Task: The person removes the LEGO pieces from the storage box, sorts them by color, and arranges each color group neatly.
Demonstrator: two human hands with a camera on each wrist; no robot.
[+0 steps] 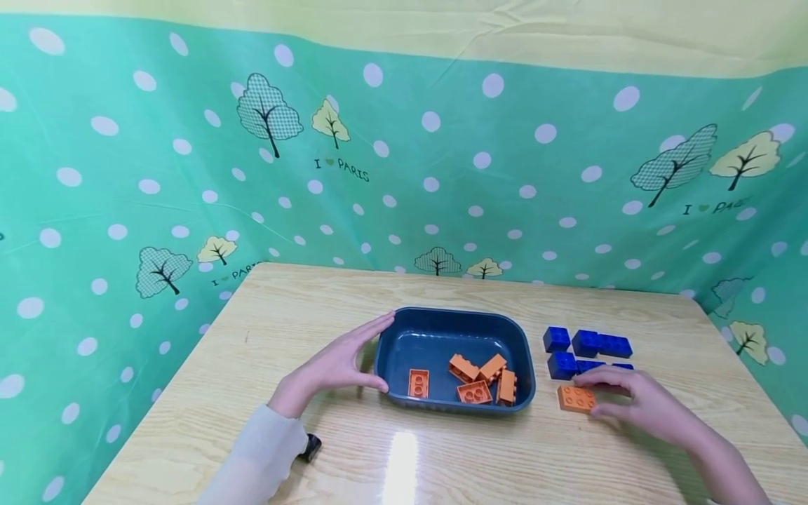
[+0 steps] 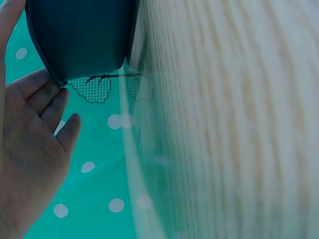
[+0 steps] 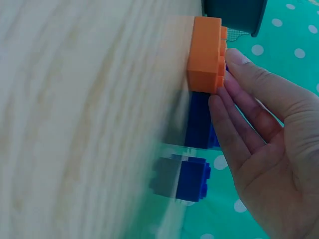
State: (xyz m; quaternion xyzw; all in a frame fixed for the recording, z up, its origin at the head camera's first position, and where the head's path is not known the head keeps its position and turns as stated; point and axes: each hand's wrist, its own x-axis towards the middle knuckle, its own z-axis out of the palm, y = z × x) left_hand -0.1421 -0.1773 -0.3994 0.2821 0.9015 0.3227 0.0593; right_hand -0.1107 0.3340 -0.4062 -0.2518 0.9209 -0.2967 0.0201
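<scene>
A dark blue rectangular container (image 1: 454,315) sits mid-table with several orange toy bricks (image 1: 473,393) lying loose inside. At its left end, my left hand (image 1: 337,361) spreads thumb and fingers along the rim; in the left wrist view the fingertips of that hand (image 2: 37,129) meet the container wall (image 2: 79,40). Right of the container, an orange toy brick (image 1: 571,398) lies studs up on the table. My right hand (image 1: 650,407) is right at it, thumb and fingers parted. In the right wrist view they come close over the studded side of the orange brick (image 3: 204,52).
Two rows of blue toy bricks (image 1: 557,339) stand right of the container, behind the orange brick; my right hand partly hides the front row. A small black object (image 1: 311,447) shows beside the left sleeve. A green dotted cloth (image 1: 353,231) hangs behind the wooden table (image 1: 303,294).
</scene>
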